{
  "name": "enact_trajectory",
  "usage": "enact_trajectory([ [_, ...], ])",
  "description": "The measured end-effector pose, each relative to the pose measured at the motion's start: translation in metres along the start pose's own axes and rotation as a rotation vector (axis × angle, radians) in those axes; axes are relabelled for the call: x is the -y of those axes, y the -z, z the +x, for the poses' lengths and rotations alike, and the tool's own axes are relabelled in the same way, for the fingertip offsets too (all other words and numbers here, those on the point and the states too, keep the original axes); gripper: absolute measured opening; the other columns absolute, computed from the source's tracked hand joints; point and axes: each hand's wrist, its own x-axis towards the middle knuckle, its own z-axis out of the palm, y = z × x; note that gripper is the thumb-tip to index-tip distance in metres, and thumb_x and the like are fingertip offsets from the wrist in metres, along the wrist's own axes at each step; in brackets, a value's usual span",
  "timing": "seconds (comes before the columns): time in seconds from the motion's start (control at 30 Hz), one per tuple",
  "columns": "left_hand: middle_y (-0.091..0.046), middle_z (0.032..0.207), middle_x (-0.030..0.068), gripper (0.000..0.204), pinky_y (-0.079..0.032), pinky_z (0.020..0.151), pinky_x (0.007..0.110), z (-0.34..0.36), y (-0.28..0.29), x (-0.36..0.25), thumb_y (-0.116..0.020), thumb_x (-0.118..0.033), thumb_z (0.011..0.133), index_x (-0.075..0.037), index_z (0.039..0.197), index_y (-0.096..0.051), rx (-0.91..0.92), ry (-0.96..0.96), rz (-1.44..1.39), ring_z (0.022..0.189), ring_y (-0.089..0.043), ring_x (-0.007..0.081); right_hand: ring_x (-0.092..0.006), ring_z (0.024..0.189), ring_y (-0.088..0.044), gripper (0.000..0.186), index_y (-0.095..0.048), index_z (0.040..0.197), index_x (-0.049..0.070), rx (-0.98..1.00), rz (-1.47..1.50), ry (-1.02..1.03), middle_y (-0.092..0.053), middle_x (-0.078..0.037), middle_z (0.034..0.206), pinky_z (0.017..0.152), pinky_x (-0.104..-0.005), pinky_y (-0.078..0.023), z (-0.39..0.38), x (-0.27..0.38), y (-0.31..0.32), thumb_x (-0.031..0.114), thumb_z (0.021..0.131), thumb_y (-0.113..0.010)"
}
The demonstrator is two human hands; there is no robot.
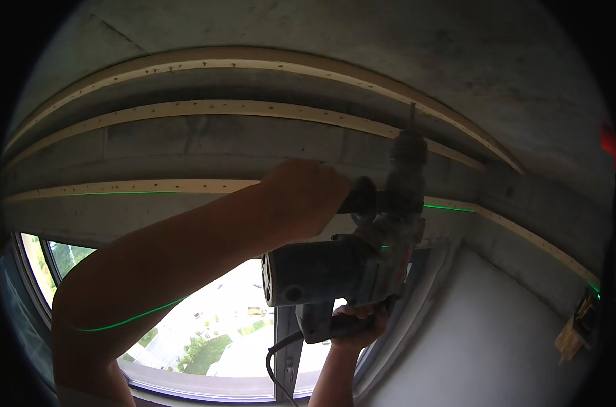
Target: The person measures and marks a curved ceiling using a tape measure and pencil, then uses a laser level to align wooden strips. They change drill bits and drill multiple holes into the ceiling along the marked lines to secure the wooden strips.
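Observation:
A dark rotary hammer drill point(335, 271) is held up overhead, its chuck point(408, 148) pointing at the ceiling. The thin bit point(412, 114) reaches up to the uppermost wooden batten point(253, 60); whether it touches or has entered the wood, I cannot tell. My left hand point(306, 198) is closed round the drill's side handle point(361, 202), with the forearm crossing from the lower left. Lower down, my right hand point(359, 330) wraps the rear handle, its fingers partly hidden by the tool. A black power cord point(272, 363) hangs from the drill's base.
Two more battens point(206, 108) run along the concrete wall below the top one. A green laser line point(450, 207) crosses the lowest batten and my left arm. Behind my arms is a bright window point(219, 325). A wooden object point(576, 332) sits at the right edge.

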Motion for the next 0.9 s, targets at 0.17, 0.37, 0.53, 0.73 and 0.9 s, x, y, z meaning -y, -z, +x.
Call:
enact_trajectory([
  [0.17,-0.067,0.076,0.0172,0.024,-0.055,0.057,0.035,0.001,-0.003,0.0,-0.063,-0.001,0.078,0.001,0.102,-0.061,-0.039,0.003,0.014,0.067,-0.069,0.0265,-0.0086,0.062,-0.053,0.021,-0.06,0.099,0.008,-0.038,-0.017,0.021,-0.056,0.003,0.072,0.069,-0.031,-0.053,0.003,-0.001,-0.002,0.025,0.092,-0.05],
  [0.37,-0.067,0.077,0.0181,0.022,-0.055,0.06,0.037,0.0,0.001,-0.001,-0.062,0.0,0.079,0.001,0.1,-0.061,0.005,0.02,-0.038,0.071,-0.069,0.0283,-0.0091,0.062,-0.053,0.019,-0.058,0.097,0.009,-0.057,-0.032,0.032,-0.053,0.003,0.072,0.068,-0.0308,-0.053,0.002,-0.003,-0.007,0.025,0.093,-0.048],
  [0.53,-0.067,0.079,0.0189,0.021,-0.056,0.062,0.038,0.001,0.001,-0.002,-0.062,0.0,0.079,0.002,0.1,-0.061,0.012,0.019,-0.034,0.073,-0.069,0.0292,-0.0095,0.064,-0.053,0.02,-0.058,0.1,0.008,-0.053,-0.013,0.018,-0.052,0.002,0.072,0.067,-0.0301,-0.053,0.002,-0.004,-0.008,0.024,0.093,-0.048],
  [0.73,-0.067,0.081,0.0191,0.021,-0.056,0.063,0.039,0.001,0.002,-0.003,-0.062,0.0,0.079,0.002,0.1,-0.062,0.01,0.036,-0.021,0.076,-0.069,0.0297,-0.0103,0.066,-0.054,0.021,-0.058,0.101,0.008,-0.041,-0.031,0.023,-0.055,0.001,0.074,0.068,-0.0301,-0.052,0.003,-0.004,-0.007,0.024,0.093,-0.049],
  [0.9,-0.067,0.081,0.0189,0.02,-0.056,0.064,0.039,-0.001,0.004,-0.004,-0.061,-0.001,0.079,0.001,0.099,-0.062,-0.003,0.004,-0.012,0.077,-0.069,0.0297,-0.0106,0.066,-0.055,0.021,-0.058,0.101,0.008,0.014,0.001,0.0,-0.056,0.001,0.075,0.069,-0.0304,-0.052,0.006,0.0,-0.003,0.024,0.093,-0.049],
])
